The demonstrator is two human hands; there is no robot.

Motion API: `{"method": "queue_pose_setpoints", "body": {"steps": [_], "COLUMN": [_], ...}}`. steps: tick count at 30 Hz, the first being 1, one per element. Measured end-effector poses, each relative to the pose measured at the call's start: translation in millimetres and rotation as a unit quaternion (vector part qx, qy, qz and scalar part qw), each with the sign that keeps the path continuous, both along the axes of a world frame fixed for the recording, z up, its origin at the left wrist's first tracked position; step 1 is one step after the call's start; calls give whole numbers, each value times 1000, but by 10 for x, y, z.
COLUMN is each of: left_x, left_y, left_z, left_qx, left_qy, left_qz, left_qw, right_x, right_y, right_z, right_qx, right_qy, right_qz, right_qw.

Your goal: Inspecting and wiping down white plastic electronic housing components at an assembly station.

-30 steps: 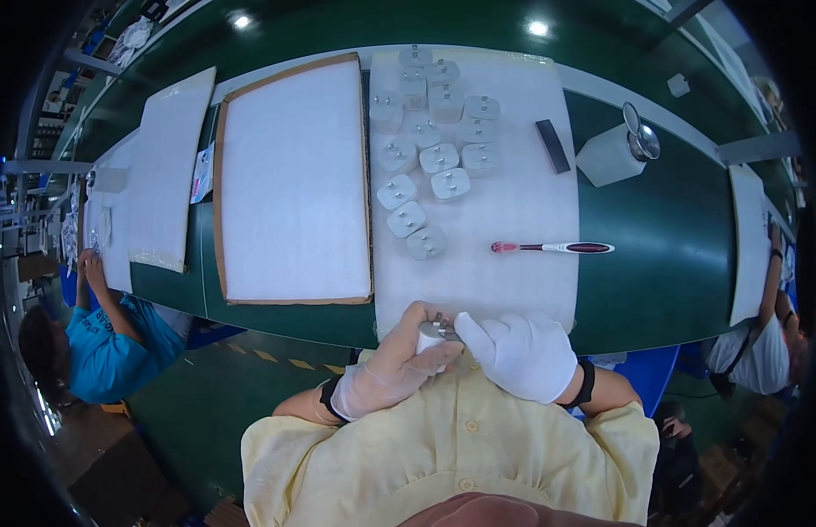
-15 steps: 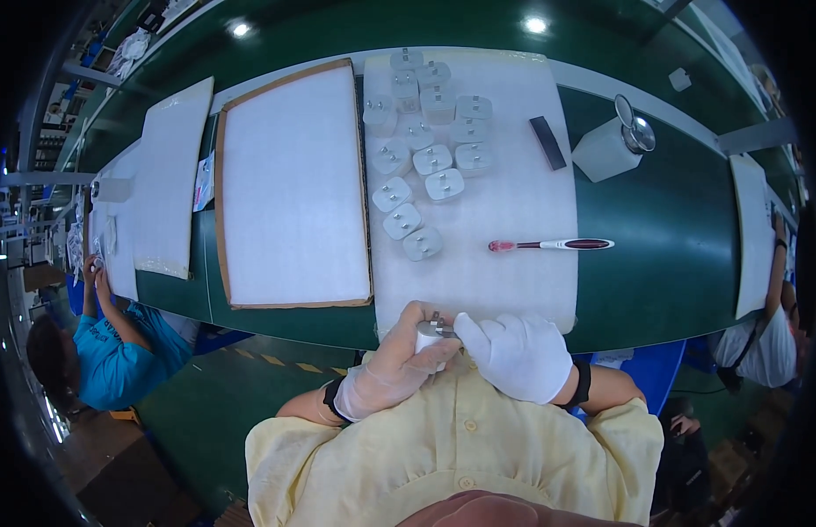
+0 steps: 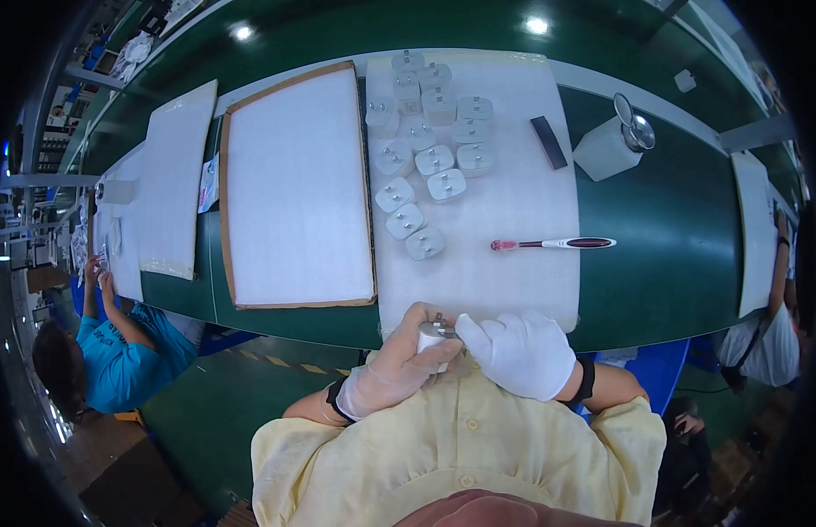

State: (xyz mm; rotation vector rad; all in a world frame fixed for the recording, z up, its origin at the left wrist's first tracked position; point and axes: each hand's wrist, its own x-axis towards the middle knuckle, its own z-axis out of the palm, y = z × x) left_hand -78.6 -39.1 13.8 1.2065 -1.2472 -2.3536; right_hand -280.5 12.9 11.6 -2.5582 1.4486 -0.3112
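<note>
Presently, your left hand (image 3: 392, 362) clasped one adapter (image 3: 430, 347) by the near edge of the white sheet (image 3: 513, 285); your right hand (image 3: 526, 356) pinched a thin grey thing (image 3: 449, 335). Whether other adapters (image 3: 434, 160), toward the far-left corner, were finished, I could not tell.

Held plug charger (image 3: 428, 339): smooth white plastic; shiny metal prongs (image 3: 439, 318). Plug chargers (image 3: 446, 184): same look. Left hand (image 3: 395, 364): thin, see-through film covering. Right hand (image 3: 526, 356): matt white cloth. Toothbrush (image 3: 566, 243): glossy plastic. Bottle (image 3: 604, 152): semi-matt plastic, polished metal top (image 3: 638, 133). Surface (image 3: 663, 263): smooth, glossy green. Tray rim (image 3: 225, 211): matt brown cardboard-like. Shirt (image 3: 364, 457): creased matt cloth.
</note>
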Motion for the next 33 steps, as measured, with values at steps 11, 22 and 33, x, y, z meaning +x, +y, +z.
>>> {"method": "queue_pose_setpoints", "body": {"steps": [11, 22, 33], "left_x": [-18, -6, 19], "left_y": [28, 22, -11], "left_z": [-8, -23, 10], "left_qx": [-50, -26, 29], "left_qy": [-19, -22, -13], "left_qz": [-8, -7, -24], "left_qw": [999, 999, 999], "right_x": [52, 63, -44], "right_y": [35, 38, -48], "right_z": [-5, -8, 42], "right_qx": [-24, -24, 43], "right_qy": [15, 6, -7], "right_qz": [-24, -35, 8], "right_qw": [999, 999, 999]}}
